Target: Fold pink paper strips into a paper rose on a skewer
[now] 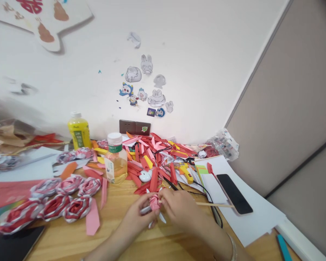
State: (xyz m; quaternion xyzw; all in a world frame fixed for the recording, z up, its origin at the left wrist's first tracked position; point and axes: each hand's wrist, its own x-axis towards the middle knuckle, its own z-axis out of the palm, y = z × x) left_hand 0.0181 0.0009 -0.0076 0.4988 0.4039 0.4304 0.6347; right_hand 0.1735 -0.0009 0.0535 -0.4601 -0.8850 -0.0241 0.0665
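A small pink-and-white folded paper rose (154, 203) is held over the wooden table (119, 217), with white strip ends sticking out around it. My left hand (139, 214) grips it from the left, fingers curled about its side. My right hand (178, 208) is closed in a pinch at its right edge. A thin wooden stick (214, 204) runs out from behind that hand to the right, apparently held in it; the fingers hide its middle. Finished striped paper roses, such as a red-and-white one (77, 209), lie left of my hands near a pink paper strip (92, 219).
Behind my hands lies a heap of red and pink paper strips (154, 152). A tea bottle (115, 163), a yellow bottle (79, 132) and a yellow glue gun (186, 173) with a black cord stand or lie there. A phone (235, 194) rests on white paper (250, 224) at right.
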